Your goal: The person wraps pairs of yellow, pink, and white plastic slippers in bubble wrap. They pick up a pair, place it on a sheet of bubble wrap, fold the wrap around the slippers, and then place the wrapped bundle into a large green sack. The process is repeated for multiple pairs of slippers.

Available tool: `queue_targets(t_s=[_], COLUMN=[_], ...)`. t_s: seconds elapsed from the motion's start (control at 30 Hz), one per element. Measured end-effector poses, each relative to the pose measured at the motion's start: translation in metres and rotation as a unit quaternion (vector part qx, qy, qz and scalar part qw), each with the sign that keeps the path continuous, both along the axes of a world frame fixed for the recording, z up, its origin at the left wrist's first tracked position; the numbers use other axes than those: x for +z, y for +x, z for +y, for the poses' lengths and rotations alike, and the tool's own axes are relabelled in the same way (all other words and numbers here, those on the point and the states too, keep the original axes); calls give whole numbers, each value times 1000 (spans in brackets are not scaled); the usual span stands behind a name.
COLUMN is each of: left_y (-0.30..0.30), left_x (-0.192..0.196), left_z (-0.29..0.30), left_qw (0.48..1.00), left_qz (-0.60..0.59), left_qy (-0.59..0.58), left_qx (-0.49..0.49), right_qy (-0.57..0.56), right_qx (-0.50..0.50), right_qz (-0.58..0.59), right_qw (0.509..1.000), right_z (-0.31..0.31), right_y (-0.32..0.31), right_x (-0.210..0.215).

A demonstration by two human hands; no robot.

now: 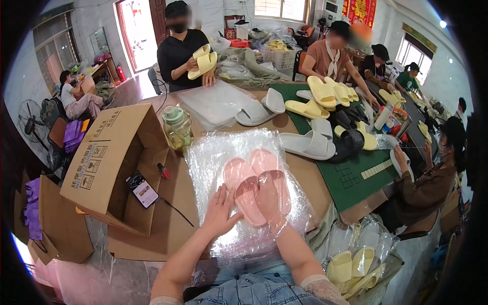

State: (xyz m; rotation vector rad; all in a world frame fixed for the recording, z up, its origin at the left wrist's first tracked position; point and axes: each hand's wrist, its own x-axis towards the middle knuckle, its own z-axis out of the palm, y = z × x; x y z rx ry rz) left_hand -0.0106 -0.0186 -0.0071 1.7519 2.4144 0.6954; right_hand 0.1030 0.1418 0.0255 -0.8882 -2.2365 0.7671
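A pair of pink slippers [243,189] lies side by side inside a clear plastic bag [208,157] on the brown table in front of me. My left hand [220,209] rests flat on the bag along the left slipper, fingers stretched and thumb out to the side. Under the film, my right hand [272,202] reaches in from the bag's near side and grips the slippers around their inner edges. Plastic glare partly hides its fingertips.
An open cardboard box [109,152] stands at left, with a phone [142,190] by its opening. Behind the bag are a green-lidded jar [177,124] and stacked clear bags [216,104]. Grey slippers [310,145] and yellow slippers [307,109] crowd the right. Several people work around the table.
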Motion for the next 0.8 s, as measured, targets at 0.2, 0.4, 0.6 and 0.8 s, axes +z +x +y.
queue_targets(t_s=[0.2, 0.4, 0.6, 0.8], left_y=[0, -1, 0, 1], left_x=[-6, 1, 0, 2], left_z=[-3, -3, -9, -12], left_qw=[1000, 999, 996, 999], left_qz=[20, -23, -41, 13], left_qy=[-14, 47, 78, 30], left_qx=[4, -10, -17, -30], right_qy=[71, 175, 181, -201], right_qx=[-13, 92, 203, 527], right_qz=[-14, 34, -35, -217], right_qw=[997, 980, 962, 797], right_z=[24, 29, -2, 3], right_y=[10, 8, 45, 127], right_x=[-14, -32, -18, 96])
